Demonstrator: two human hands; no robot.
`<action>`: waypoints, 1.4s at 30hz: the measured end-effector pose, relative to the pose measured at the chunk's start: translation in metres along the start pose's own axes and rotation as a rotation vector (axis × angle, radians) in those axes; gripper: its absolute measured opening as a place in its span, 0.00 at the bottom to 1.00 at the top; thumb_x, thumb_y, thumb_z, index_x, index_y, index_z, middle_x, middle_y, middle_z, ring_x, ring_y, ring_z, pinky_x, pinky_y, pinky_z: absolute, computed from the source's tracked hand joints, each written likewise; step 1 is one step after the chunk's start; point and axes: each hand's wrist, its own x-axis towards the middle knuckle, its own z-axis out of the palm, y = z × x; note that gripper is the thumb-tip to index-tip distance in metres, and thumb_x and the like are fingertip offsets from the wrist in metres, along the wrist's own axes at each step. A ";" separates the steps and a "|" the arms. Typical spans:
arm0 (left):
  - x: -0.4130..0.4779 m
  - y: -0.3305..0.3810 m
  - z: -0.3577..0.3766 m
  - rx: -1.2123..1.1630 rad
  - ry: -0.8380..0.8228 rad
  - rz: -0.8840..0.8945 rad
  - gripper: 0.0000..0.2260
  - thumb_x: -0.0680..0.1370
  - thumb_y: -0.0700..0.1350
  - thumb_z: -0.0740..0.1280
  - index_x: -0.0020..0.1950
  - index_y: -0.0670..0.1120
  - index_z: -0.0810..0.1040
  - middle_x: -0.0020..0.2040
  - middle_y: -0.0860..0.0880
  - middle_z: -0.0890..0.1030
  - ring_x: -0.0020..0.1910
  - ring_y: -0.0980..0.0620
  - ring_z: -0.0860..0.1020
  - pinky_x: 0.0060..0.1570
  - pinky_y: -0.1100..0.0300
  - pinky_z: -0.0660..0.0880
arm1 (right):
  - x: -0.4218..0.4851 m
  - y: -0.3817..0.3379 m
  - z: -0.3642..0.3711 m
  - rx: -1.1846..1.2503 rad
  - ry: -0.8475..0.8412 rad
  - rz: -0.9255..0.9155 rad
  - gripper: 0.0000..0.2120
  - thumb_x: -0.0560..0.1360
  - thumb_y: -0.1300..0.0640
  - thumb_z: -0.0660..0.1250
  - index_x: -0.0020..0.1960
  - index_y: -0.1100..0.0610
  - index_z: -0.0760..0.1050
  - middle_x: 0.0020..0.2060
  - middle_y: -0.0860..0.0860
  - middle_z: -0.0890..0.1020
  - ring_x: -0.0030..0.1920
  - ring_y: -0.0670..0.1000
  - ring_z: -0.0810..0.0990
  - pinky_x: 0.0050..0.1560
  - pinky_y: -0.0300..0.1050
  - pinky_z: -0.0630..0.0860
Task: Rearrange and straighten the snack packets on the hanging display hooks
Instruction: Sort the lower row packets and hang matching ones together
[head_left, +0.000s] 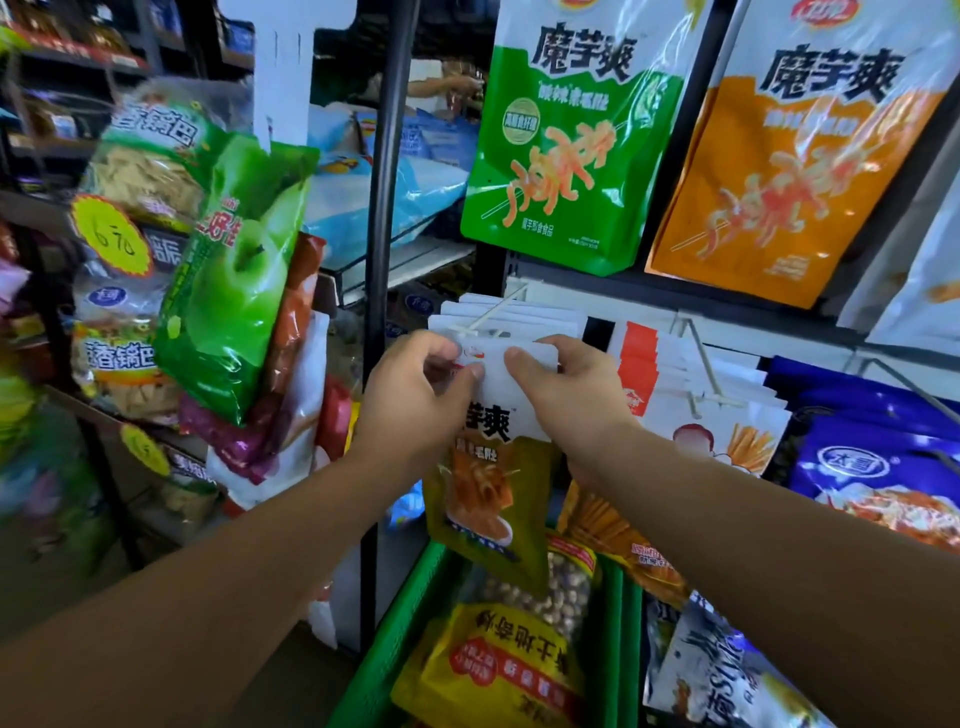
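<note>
An olive-green snack packet (485, 488) with a white top hangs in front of me. My left hand (415, 395) pinches its top left corner and my right hand (566, 395) pinches its top right. The top edge sits just below the tip of a white display hook (485, 322), which carries several white-topped packets (511, 317) behind. Whether the packet's hole is on the hook is hidden by my fingers. To the right, a second hook (696, 364) holds several red-and-white packets (675, 384).
Above hang a large green packet (566, 145) and an orange one (800, 156). Blue packets (872, 457) hang at the right. A black upright post (384, 208) stands left of the hooks, with apple-green bags (239, 270) beyond it. Green baskets (410, 613) of snacks sit below.
</note>
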 end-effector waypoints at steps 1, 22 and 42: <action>0.001 -0.001 0.002 0.014 -0.028 -0.011 0.10 0.78 0.50 0.74 0.55 0.47 0.80 0.51 0.49 0.82 0.50 0.53 0.80 0.50 0.62 0.76 | 0.001 -0.001 0.000 -0.034 0.014 0.015 0.18 0.81 0.50 0.69 0.66 0.59 0.78 0.47 0.59 0.84 0.45 0.58 0.84 0.47 0.54 0.82; -0.033 -0.001 0.062 0.234 -0.494 -0.084 0.25 0.80 0.52 0.68 0.76 0.48 0.71 0.72 0.47 0.73 0.67 0.46 0.76 0.66 0.49 0.74 | -0.048 0.079 -0.103 -0.976 -0.034 -0.076 0.29 0.79 0.36 0.64 0.77 0.43 0.68 0.66 0.48 0.74 0.65 0.53 0.77 0.54 0.52 0.81; -0.135 0.155 0.184 -0.007 -0.799 0.180 0.17 0.76 0.47 0.71 0.65 0.49 0.80 0.59 0.49 0.83 0.58 0.49 0.81 0.60 0.49 0.78 | -0.121 0.114 -0.278 -0.664 -0.011 0.192 0.17 0.78 0.49 0.73 0.67 0.45 0.80 0.58 0.43 0.84 0.53 0.45 0.83 0.58 0.44 0.77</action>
